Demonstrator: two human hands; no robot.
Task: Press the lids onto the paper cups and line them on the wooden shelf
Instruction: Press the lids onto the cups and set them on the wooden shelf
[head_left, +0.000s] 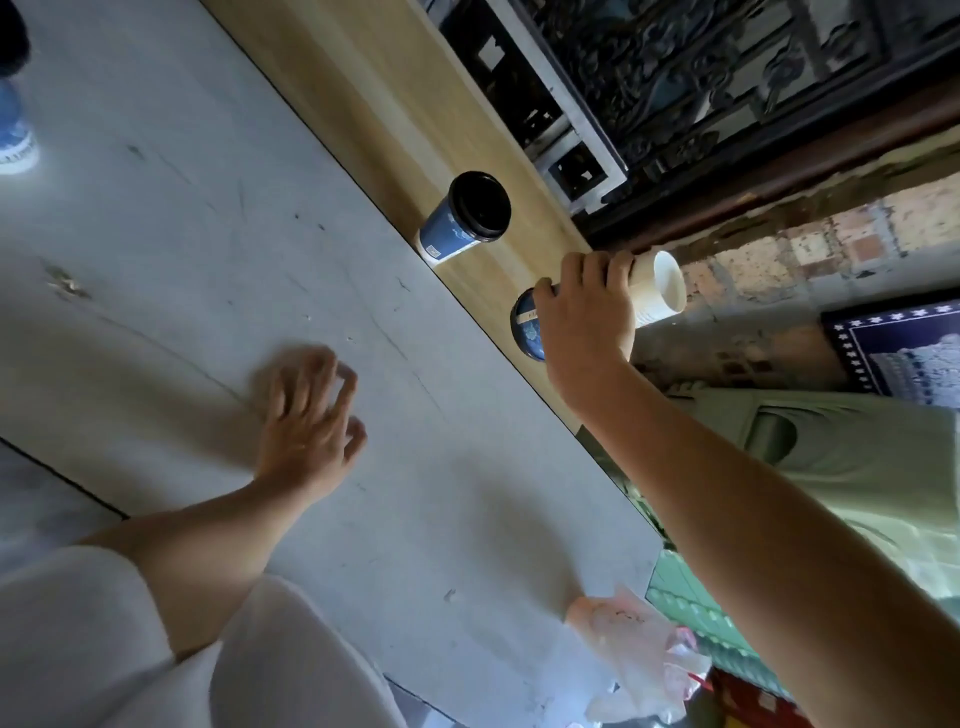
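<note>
Head view is showing a wooden shelf (363, 93) running slantwise from the top centre down toward the right of centre, with a grey floor (182, 234) lying along its left side. A blue cup (447, 234) is standing on the shelf near the middle of the frame, with a black lid (480, 205) sitting on its top.

Just to the lower right of it, the right hand (582, 317) is curling its fingers round a paper cup (657, 291) that is lying on its side. The cup's white open mouth is pointing right and its blue end is poking out at the hand's left. Whether this is one cup or several nested together cannot be told, nor whether it is touching the shelf. No lid is showing on it.

The left hand (306, 415), blurred, is spreading its fingers over the floor left of centre and holding nothing. Whether it is touching the floor cannot be told.

A blue shoe (15, 135) is showing at the upper left edge. A crumpled plastic bag (634, 649) is lying near the bottom, and a brick wall (857, 228) is standing at the right.
</note>
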